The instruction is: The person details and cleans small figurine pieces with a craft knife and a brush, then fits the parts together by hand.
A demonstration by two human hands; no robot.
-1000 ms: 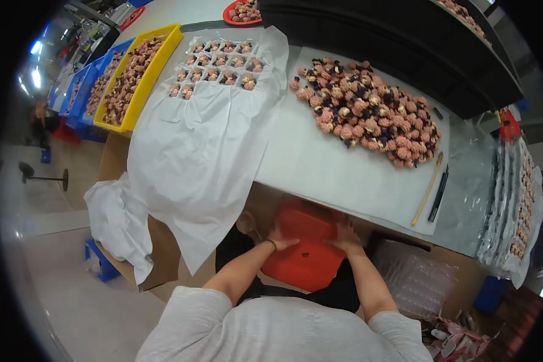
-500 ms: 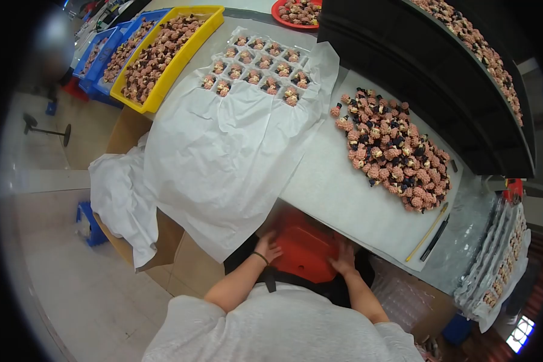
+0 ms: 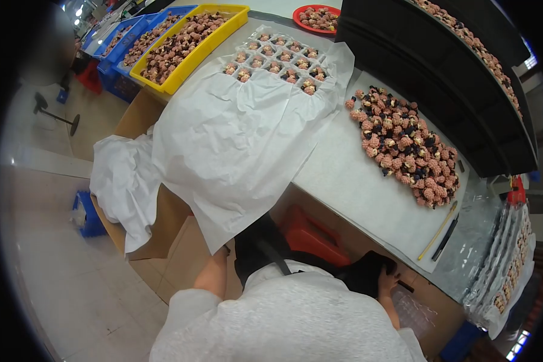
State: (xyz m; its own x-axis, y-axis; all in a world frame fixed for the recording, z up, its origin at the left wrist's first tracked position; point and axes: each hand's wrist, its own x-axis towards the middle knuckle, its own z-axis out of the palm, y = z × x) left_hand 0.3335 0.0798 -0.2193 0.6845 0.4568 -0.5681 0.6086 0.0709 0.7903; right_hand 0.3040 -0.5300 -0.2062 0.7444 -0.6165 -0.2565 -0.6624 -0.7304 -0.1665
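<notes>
My left forearm (image 3: 212, 276) reaches to the edge of the white paper sheet (image 3: 223, 145); the fingers of that hand are hidden. Beside my black-clad right knee (image 3: 365, 273), my right hand (image 3: 388, 282) has its fingers apart, close to a short dark bar (image 3: 406, 286), and I see nothing held in it. A red plastic piece (image 3: 311, 235) is between my legs, under the table edge. The sheet partly covers a clear tray (image 3: 271, 60) whose pockets hold small pink, cream and black figures.
A pile of the same figures (image 3: 410, 145) lies on the white worktop (image 3: 344, 181), near a yellow stick (image 3: 437, 232) and a black pen-like tool (image 3: 445, 239). Filled trays (image 3: 510, 265) are stacked at right. A yellow bin (image 3: 245, 17), blue bins (image 3: 117, 72) and a red plate (image 3: 298, 18) also hold figures.
Both hands have left the red plastic piece: the left went toward the paper's edge, the right out beside my knee. My legs have spread and the view has shifted.
</notes>
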